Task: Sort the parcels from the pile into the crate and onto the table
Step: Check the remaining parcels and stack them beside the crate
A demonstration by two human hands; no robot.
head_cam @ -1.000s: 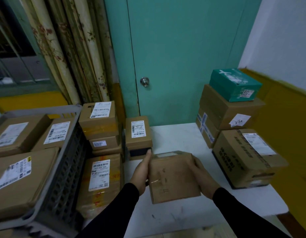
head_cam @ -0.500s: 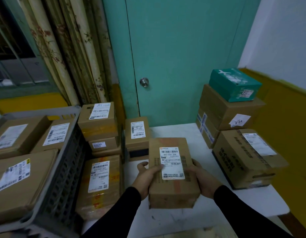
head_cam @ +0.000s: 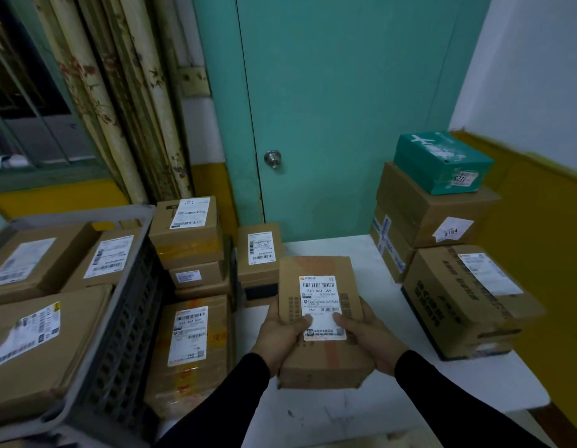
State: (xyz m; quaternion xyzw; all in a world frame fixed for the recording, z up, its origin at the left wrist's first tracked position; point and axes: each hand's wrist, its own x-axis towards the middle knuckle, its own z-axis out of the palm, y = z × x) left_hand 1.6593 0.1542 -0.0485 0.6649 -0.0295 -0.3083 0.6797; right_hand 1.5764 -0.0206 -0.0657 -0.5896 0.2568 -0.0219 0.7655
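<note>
Nearest to us, the left hand (head_cam: 285,334) and right hand (head_cam: 366,336) share a two-sided grip on a small cardboard parcel (head_cam: 322,321), fingers curled under its long sides, both thumbs pressing on the white shipping label (head_cam: 321,307). We hold it label up, above the white table (head_cam: 345,405), likely so we can read the code, which looks like 843-X64 059, and decide where it goes. The box is plain brown corrugated card, rectangular, with an orange tape strip down the middle and printed dark marks beside the label. Black sleeves cover both forearms.

Left of it, the pile sits between table and crate: a flat taped parcel (head_cam: 190,347) with a similar label, stacked boxes (head_cam: 187,234) behind it, and one upright narrow box (head_cam: 259,253) at the table edge. Labels face up here too, so they can be scanned quickly.

The grey plastic crate (head_cam: 125,318) at far left has a gridded wall and already holds several flat brown parcels (head_cam: 41,344).

On the right of the table, big cartons (head_cam: 458,302) are stacked against the wall, heavy ones low, with a glossy teal box (head_cam: 442,163) on top.

Furthest back are a teal door with a round metal knob (head_cam: 272,158) and a floral curtain (head_cam: 119,92).

We judge that sorting is partly done and this parcel is not yet placed.
</note>
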